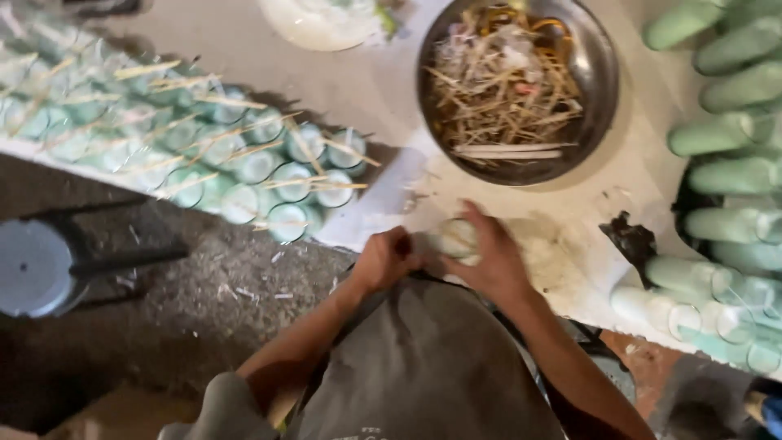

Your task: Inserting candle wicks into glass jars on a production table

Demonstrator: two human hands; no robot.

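Observation:
My right hand (pixel 491 259) wraps around a small pale green cup (pixel 458 238) at the near edge of the white table (pixel 383 90). My left hand (pixel 386 257) is closed beside it, its fingers pinched at the cup's left side; what they pinch is hidden. A round metal bowl (pixel 599 77) full of thin wooden sticks and scraps sits just beyond the hands.
Many green cups with sticks laid across their rims (pixel 269 167) cover the table's left side. Green cups lying on their sides (pixel 729 134) are stacked at the right. A white bowl (pixel 322 24) stands at the far edge. A blue stool (pixel 32 267) sits on the floor at left.

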